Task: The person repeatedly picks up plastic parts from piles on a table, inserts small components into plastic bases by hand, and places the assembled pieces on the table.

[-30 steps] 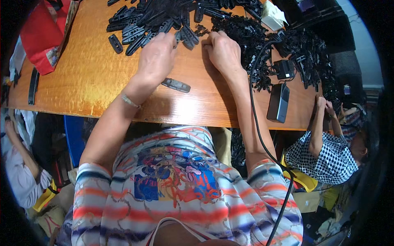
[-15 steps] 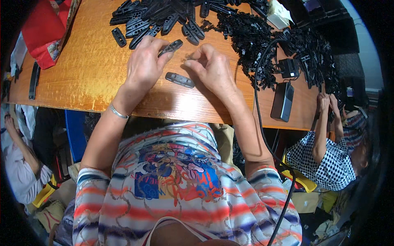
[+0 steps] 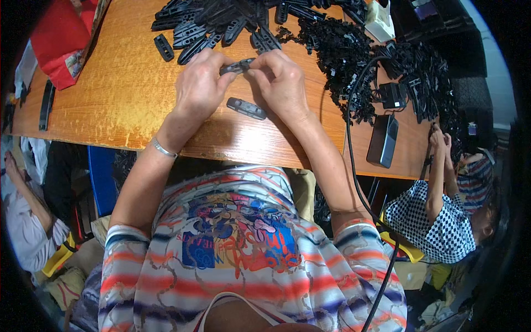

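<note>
Between thumb and fingers, my left hand [image 3: 200, 87] grips a long black plastic part [image 3: 236, 67] with rounded ends, held just above the table. My right hand [image 3: 285, 87] is closed in a pinch at the right end of that part; whatever its fingertips hold is hidden. A similar black plastic piece [image 3: 246, 108] lies on the wooden table [image 3: 133, 99] below and between my hands. Past my fingers is a pile of like black parts [image 3: 191, 33], with a single one [image 3: 164, 48] lying apart to its left.
Heaps of small black pieces [image 3: 345, 66] cover the right side. Near them sit a black box [image 3: 382, 141], a power adapter [image 3: 394, 95] and a white box [image 3: 379, 21]. A cable [image 3: 349, 127] runs past my right arm. A red bag [image 3: 61, 41] stands left; a co-worker's hands [image 3: 440, 141] are at right.
My right hand has moved up and left to meet the part in my left hand. That part has tilted flatter. The view has shifted slightly.
</note>
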The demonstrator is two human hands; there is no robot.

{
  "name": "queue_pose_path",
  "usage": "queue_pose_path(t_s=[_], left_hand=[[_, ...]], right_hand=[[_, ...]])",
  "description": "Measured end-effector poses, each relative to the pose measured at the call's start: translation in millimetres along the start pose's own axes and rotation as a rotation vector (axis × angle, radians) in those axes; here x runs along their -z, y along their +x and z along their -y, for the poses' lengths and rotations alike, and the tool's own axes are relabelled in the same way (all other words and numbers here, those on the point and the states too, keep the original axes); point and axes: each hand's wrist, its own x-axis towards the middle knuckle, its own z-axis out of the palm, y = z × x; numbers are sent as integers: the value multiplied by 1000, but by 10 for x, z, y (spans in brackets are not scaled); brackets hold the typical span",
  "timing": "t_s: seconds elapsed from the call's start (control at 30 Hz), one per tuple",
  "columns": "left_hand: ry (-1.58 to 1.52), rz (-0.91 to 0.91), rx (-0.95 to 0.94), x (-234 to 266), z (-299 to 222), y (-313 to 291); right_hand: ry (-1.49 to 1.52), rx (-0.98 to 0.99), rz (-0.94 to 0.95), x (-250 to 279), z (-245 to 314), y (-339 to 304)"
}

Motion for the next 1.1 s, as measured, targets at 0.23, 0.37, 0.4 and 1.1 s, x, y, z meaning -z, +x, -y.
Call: queue_pose_path(t_s=[0.23, 0.37, 0.4, 1.1], left_hand=[[-27, -22, -6, -36, 57, -22], [-75, -12, 31, -17, -14, -33], [-144, 12, 108, 0, -80, -43], [-210, 155, -88, 9, 194, 110]], right_hand=[[-2, 1, 41, -5, -54, -38], [29, -34, 20, -31, -53, -50], [51, -69, 1, -34, -61, -55], [112, -151, 31, -65, 175, -128]])
